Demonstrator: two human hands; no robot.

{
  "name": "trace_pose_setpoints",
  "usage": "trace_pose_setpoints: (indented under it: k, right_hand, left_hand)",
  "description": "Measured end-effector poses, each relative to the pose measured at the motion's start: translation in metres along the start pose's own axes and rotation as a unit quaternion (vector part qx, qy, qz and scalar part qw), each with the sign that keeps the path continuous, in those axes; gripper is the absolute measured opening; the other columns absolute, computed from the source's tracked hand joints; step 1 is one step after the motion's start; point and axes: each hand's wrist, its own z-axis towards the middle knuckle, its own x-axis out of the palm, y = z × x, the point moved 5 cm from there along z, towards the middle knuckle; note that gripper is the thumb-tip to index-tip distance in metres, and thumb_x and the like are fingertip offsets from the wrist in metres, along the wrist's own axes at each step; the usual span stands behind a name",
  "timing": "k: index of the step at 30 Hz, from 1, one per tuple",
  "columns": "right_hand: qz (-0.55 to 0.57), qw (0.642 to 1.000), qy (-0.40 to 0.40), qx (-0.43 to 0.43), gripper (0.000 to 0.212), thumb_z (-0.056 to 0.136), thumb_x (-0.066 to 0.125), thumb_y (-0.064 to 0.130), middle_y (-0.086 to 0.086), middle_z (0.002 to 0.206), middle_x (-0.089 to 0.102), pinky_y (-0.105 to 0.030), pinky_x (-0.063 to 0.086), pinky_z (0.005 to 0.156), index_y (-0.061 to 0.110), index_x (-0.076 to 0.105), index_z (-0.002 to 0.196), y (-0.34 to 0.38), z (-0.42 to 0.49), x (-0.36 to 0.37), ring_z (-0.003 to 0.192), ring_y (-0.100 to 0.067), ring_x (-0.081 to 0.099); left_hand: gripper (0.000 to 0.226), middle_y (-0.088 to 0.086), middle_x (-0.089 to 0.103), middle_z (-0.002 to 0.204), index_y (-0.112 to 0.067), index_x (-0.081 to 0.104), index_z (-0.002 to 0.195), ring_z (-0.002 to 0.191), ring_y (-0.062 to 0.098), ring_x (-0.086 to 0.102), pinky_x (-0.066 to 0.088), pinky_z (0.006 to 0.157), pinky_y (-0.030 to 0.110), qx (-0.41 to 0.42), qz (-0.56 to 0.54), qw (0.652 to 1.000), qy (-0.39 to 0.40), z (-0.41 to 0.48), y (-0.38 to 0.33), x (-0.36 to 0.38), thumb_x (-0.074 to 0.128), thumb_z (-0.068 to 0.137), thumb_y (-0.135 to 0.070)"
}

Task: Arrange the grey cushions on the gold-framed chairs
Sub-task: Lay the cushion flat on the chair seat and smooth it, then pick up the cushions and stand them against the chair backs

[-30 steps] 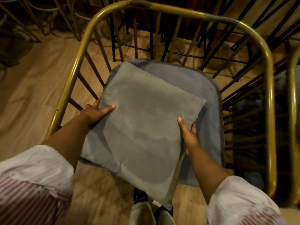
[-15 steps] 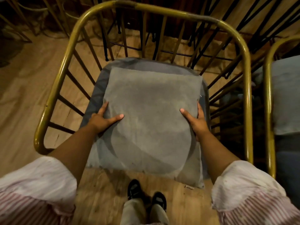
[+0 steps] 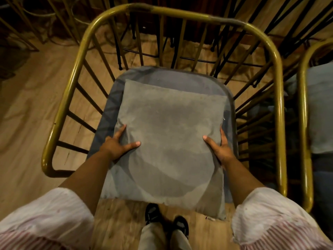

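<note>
A square grey cushion (image 3: 169,138) lies flat and squared up on the blue-grey seat pad of a gold-framed chair (image 3: 72,82) right below me. Its near edge overhangs the seat front. My left hand (image 3: 117,145) grips the cushion's left edge, thumb on top. My right hand (image 3: 219,148) holds the right edge the same way. Both forearms reach in from white and red striped sleeves.
A second gold-framed chair (image 3: 304,123) with a grey cushion (image 3: 320,109) on it stands close on the right. Dark metal chair legs and rods crowd the floor behind. Bare wooden floor (image 3: 27,109) lies to the left. My feet (image 3: 165,221) stand at the seat front.
The cushion turned from a diagonal tilt to square on the seat and settled down flat. Both hands slid along its sides with it.
</note>
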Motion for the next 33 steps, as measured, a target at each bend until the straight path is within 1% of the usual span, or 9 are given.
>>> trace_pose_setpoints:
  k: [4,9,12,14,17,21,26,28,33]
  right_hand:
    - [-0.005,1.0,-0.003,0.003,0.092,0.074,0.074,0.041,-0.003,0.148,0.04,-0.044,0.038,0.109,0.038,0.02,0.148,-0.008,0.003,0.002,0.131,-0.028,0.044]
    - [-0.033,0.999,0.022,0.016,0.122,0.047,0.071,0.077,-0.003,0.152,0.035,-0.051,0.035,0.111,0.046,0.006,0.146,-0.016,0.007,0.012,0.135,-0.029,0.039]
    - [-0.059,0.997,0.023,0.032,0.124,0.041,0.064,0.087,-0.004,0.154,0.032,-0.052,0.033,0.112,0.054,0.0,0.142,-0.019,0.008,0.01,0.137,-0.032,0.037]
    - [-0.086,0.995,0.018,0.043,0.116,0.056,0.061,0.081,-0.007,0.154,0.033,-0.046,0.032,0.113,0.041,0.004,0.149,-0.011,0.001,0.007,0.137,-0.032,0.037]
    - [-0.137,0.99,0.033,0.021,0.087,0.082,0.045,0.067,-0.013,0.152,0.034,-0.034,0.028,0.112,0.014,0.027,0.148,0.019,-0.029,-0.003,0.139,-0.031,0.035]
    - [-0.157,0.986,0.025,-0.058,0.035,0.097,0.049,0.022,-0.015,0.126,0.06,-0.016,0.033,0.093,-0.001,0.06,0.119,0.074,-0.079,-0.042,0.116,-0.016,0.052]
    - [-0.195,0.965,-0.063,-0.166,0.031,0.093,0.054,0.03,-0.007,0.093,0.068,-0.021,0.043,0.08,0.005,0.07,0.102,0.138,-0.132,-0.127,0.089,-0.015,0.06]
    - [-0.208,0.954,-0.127,-0.174,0.028,0.092,0.058,0.023,-0.015,0.099,0.067,-0.024,0.039,0.078,0.002,0.068,0.107,0.155,-0.139,-0.167,0.095,-0.024,0.061]
    - [-0.187,0.93,-0.248,-0.198,0.032,0.089,0.061,0.023,-0.018,0.123,0.061,-0.03,0.036,0.1,0.004,0.063,0.115,0.19,-0.141,-0.279,0.12,-0.03,0.053]
  left_hand:
    - [0.102,0.02,0.006,0.16,-0.048,-0.001,0.146,0.145,0.043,0.014,0.021,0.116,0.048,-0.02,0.037,0.999,0.024,0.01,0.01,0.01,0.062,0.068,-0.067]
    - [0.101,0.017,0.006,0.16,-0.042,-0.011,0.147,0.146,0.042,0.01,0.017,0.118,0.048,-0.019,0.045,0.997,0.064,0.023,0.006,0.022,0.059,0.076,-0.061]
    - [0.102,0.015,0.006,0.161,-0.037,-0.013,0.147,0.146,0.04,0.014,0.019,0.117,0.047,-0.022,0.045,0.996,0.073,0.019,0.001,0.019,0.057,0.078,-0.061]
    - [0.099,0.016,0.005,0.161,-0.031,-0.013,0.149,0.146,0.04,0.011,0.016,0.119,0.046,-0.034,0.061,0.996,0.057,0.01,-0.008,0.018,0.049,0.08,-0.066]
    - [0.094,0.019,0.011,0.159,-0.02,-0.006,0.151,0.145,0.041,0.014,0.015,0.118,0.046,-0.037,0.035,0.997,0.053,-0.019,-0.045,0.024,0.036,0.083,-0.069]
    - [0.081,0.022,0.023,0.156,-0.009,0.005,0.151,0.143,0.035,0.026,0.021,0.116,0.035,0.07,0.005,0.995,0.077,-0.079,-0.13,0.036,0.037,0.092,-0.054]
    - [0.075,0.01,0.012,0.16,-0.01,0.006,0.152,0.147,0.027,0.016,0.015,0.115,0.03,0.224,0.02,0.968,0.111,-0.161,-0.239,0.043,0.035,0.095,-0.049]
    - [0.073,0.009,0.014,0.16,-0.012,0.009,0.152,0.147,0.027,0.017,0.016,0.115,0.032,0.27,0.008,0.957,0.111,-0.185,-0.277,0.044,0.036,0.095,-0.048]
    - [0.07,0.009,0.012,0.161,-0.013,0.007,0.152,0.147,0.028,0.015,0.018,0.114,0.035,0.339,0.0,0.93,0.142,-0.233,-0.366,0.067,0.035,0.096,-0.046]
